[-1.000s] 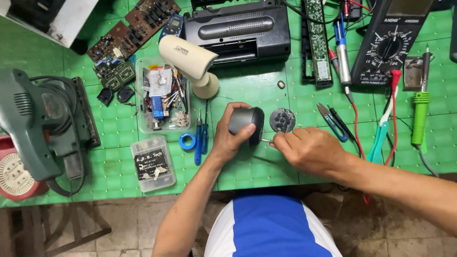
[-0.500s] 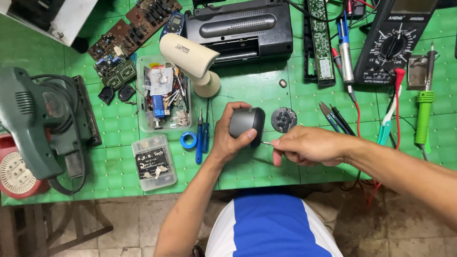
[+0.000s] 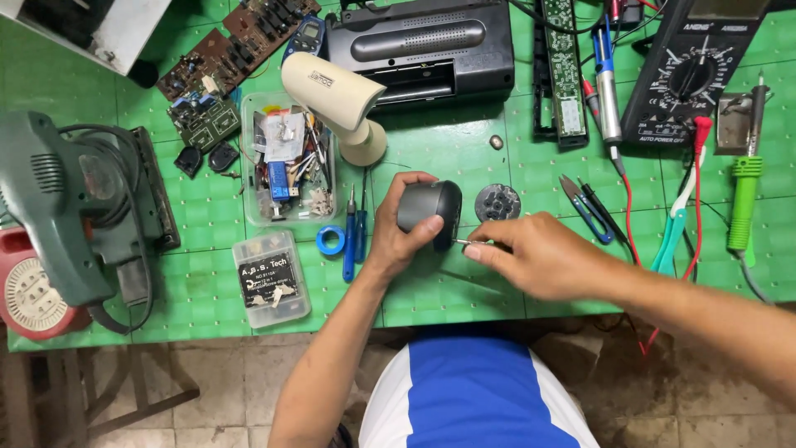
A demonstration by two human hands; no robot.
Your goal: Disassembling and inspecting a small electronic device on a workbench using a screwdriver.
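Fingers of left hand (image 3: pixel 396 236) wrap dark camera housing (image 3: pixel 429 211), steadying it; right hand (image 3: pixel 531 253) pinches thin metal tool (image 3: pixel 471 242) w/ tip at housing edge.

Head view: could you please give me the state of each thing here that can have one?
Left hand: gripping the dark rounded camera housing.
Right hand: pinching a thin metal tool, tip at the housing.
Round grey disc: lying loose beside the housing.
Clear plastic parts tray: open, full.
Small clear lidded box: closed.
Green-handled soldering iron: lying unheld.
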